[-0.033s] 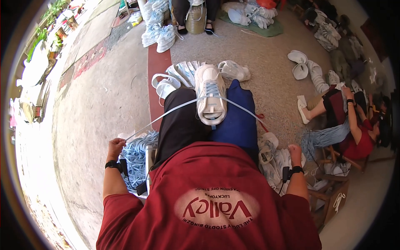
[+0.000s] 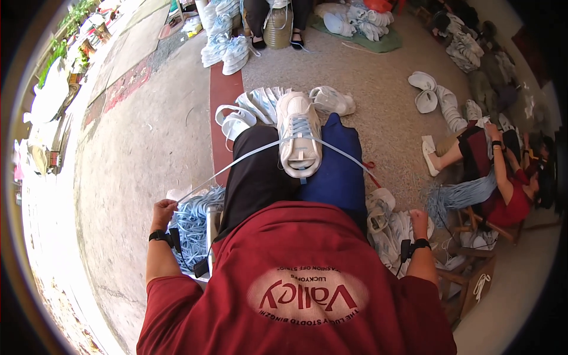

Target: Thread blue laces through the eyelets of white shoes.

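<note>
A white sneaker [image 2: 292, 155] rests across my thighs, its toe pointing away from me. Light blue lace is threaded through its upper eyelets, and the two free ends of the shoelace [image 2: 251, 152] stretch out to either side. My left hand [image 2: 164, 213] is closed on the left end, out beside my left thigh. On the opposite side my right hand [image 2: 419, 222] is closed in a fist, with the right end drawn toward it. That lace's last stretch is hard to follow against the pale shoes behind. A red strip [image 2: 373, 175] shows along this side.
Below my left hand sits a heap of blue laces [image 2: 198, 228]. White shoes [image 2: 260, 103] line up beyond my knees, and more shoes [image 2: 387, 228] pile by my right thigh. A co-worker in red [image 2: 503, 201] sits at right; another person's legs [image 2: 257, 23] show ahead.
Both hands have dropped very slightly. The sneaker and the taut shoelace look the same.
</note>
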Action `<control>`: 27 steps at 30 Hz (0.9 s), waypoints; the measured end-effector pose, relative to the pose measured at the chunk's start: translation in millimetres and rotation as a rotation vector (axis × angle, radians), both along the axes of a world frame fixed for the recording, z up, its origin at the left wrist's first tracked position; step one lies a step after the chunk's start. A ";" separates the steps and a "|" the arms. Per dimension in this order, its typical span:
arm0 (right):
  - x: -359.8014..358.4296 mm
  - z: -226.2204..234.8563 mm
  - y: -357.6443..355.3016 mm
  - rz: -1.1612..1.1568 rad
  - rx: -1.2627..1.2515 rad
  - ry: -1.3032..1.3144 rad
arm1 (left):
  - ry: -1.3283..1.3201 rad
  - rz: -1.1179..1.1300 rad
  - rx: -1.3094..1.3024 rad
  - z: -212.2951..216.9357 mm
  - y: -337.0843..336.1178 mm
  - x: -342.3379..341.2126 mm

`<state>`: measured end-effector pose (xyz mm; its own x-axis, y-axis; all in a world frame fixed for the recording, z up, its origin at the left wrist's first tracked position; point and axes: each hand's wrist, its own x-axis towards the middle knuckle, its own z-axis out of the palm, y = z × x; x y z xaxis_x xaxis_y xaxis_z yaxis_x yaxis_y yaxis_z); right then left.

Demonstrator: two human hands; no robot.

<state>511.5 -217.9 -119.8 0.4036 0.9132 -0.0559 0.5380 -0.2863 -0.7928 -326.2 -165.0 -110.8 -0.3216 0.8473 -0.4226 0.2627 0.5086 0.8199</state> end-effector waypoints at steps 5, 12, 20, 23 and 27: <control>9.6 -25.9 -55.2 -0.322 -0.279 0.291 | 0.028 0.142 -0.165 -21.2 -39.7 -21.6; 56.3 -70.6 -105.1 -0.390 -0.349 0.258 | 0.121 0.133 -0.349 -61.3 -69.7 -34.1; -85.5 52.7 69.1 0.085 -0.480 0.563 | -0.229 0.012 -0.105 3.8 38.6 97.9; -169.9 118.6 136.3 0.579 -0.358 0.605 | -0.521 -0.313 -0.038 85.7 93.2 179.0; -258.3 139.8 202.9 0.943 -0.011 0.315 | -0.624 -0.821 -0.057 127.5 142.7 251.1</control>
<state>253.2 -15.0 20.1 -0.5223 0.8515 -0.0461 0.3142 0.1419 -0.9387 -75.1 -22.3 16.7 0.6373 0.6800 -0.3624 0.0827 0.4073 0.9096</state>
